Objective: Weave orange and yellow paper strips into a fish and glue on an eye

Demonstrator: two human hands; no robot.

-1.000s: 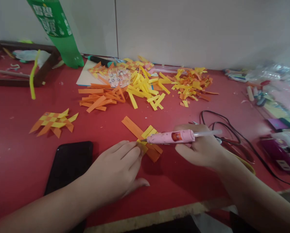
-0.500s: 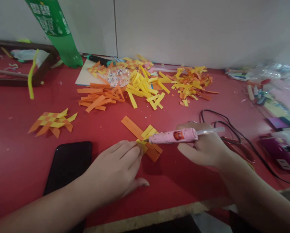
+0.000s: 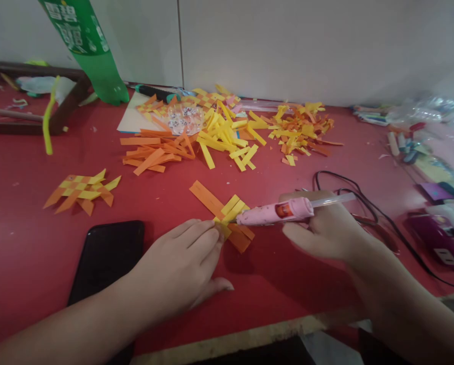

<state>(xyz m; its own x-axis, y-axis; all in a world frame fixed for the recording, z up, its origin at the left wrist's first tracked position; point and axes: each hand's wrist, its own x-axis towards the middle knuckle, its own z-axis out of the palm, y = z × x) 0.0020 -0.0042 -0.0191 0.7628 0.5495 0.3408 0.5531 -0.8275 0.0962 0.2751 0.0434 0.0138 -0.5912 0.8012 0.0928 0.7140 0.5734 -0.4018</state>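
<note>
In the head view, a cross of orange and yellow paper strips (image 3: 208, 200) lies on the red table. The fingertips of my left hand (image 3: 190, 258) hold its yellow left end down, with the thumb stretched out to the side. My right hand (image 3: 318, 228) is closed around a pink hot glue gun (image 3: 268, 213), whose handle is mostly hidden. A clear glue stick (image 3: 334, 199) sticks out of its back. The nozzle points left and is at the middle of the crossed strips; I cannot tell whether it touches them.
A finished woven paper fish (image 3: 80, 190) and a black phone (image 3: 107, 261) lie left. Behind are orange strips (image 3: 154, 149), yellow strips (image 3: 221, 132), paper scraps (image 3: 301, 129) and a green bottle (image 3: 97, 66). A black cable (image 3: 386, 220) runs right to a purple power strip (image 3: 430, 238).
My right hand has drawn the glue gun slightly to the right, its nozzle shifting along the strips. The left hand and the paper have stayed nearly still.
</note>
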